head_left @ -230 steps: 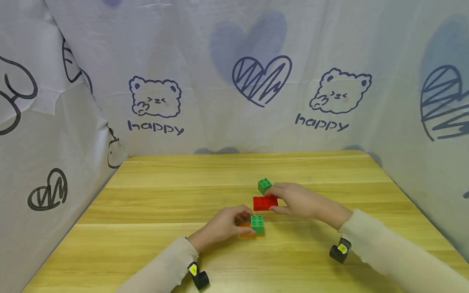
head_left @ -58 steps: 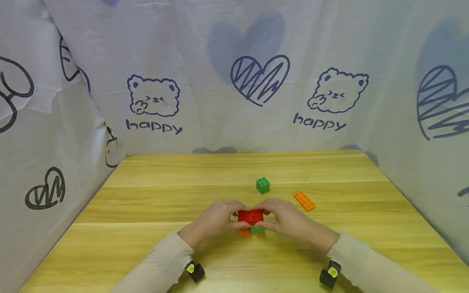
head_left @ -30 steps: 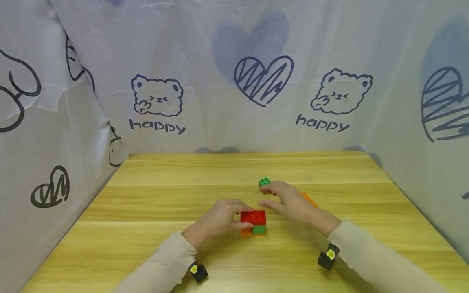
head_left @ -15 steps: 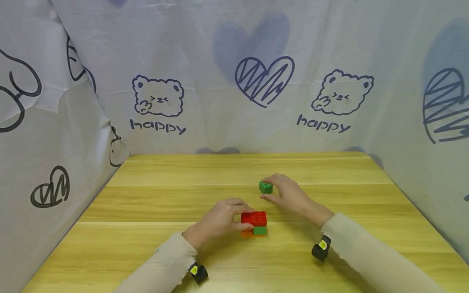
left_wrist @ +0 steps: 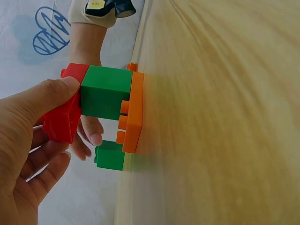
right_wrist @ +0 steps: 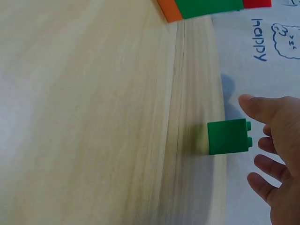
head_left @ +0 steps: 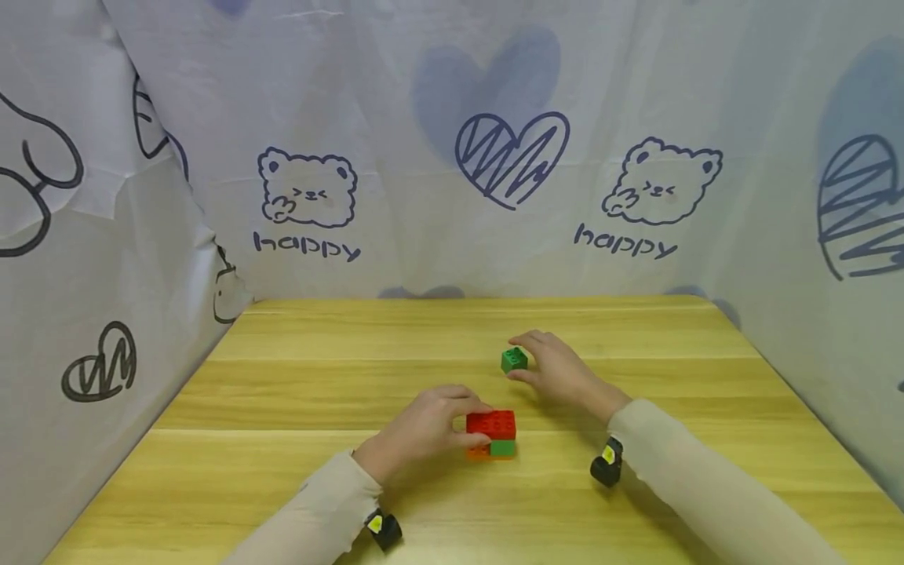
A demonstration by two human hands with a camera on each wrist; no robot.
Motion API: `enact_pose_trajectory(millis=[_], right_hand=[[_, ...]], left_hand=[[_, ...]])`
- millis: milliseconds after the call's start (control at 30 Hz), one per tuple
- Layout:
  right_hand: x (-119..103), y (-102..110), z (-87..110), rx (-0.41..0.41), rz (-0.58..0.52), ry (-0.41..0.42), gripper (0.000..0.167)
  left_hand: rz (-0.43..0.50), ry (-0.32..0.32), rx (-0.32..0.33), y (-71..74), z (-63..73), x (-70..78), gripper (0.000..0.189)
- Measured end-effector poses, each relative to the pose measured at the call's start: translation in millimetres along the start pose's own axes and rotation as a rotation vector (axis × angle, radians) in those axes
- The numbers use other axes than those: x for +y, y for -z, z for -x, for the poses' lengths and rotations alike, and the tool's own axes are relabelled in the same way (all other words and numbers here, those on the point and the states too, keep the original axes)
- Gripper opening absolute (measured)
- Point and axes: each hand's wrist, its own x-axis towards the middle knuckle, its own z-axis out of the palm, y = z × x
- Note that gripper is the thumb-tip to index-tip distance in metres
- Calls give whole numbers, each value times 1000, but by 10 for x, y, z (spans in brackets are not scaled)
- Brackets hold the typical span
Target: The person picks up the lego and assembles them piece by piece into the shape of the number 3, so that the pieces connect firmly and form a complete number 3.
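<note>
Contact with the red brick is now kept by one hand only: the right hand has been moved off it and is held around the loose green brick, thumb and fingers apart, with no touch made out in the right wrist view. The left hand is kept at the stack, its thumb and fingers clamped on the red brick's left end. By this, the red layer can be judged as set on the lower green brick, which is seated on the orange plate; how firmly it is pressed down cannot be told.

Beneath the red overhang, on the left hand's side, an open gap is left, and orange studs are uncovered there. The loose green brick is stood upright on the table, beyond the stack and short of the far edge, where the cloth is hung. Between brick and stack bare wood is seen, so a short path is left; the left hand's fingertips appear to be the closest obstacle along it.
</note>
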Motion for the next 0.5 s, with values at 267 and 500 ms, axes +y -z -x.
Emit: enact_pose_trajectory(millis=[267, 500], right_hand=[[73, -55, -48, -50, 36, -21, 57], [102, -68, -55, -54, 67, 8, 54]], left_hand=[[1, -13, 12, -8, -1, 4, 37], [0, -14, 18, -2, -7, 6, 36]])
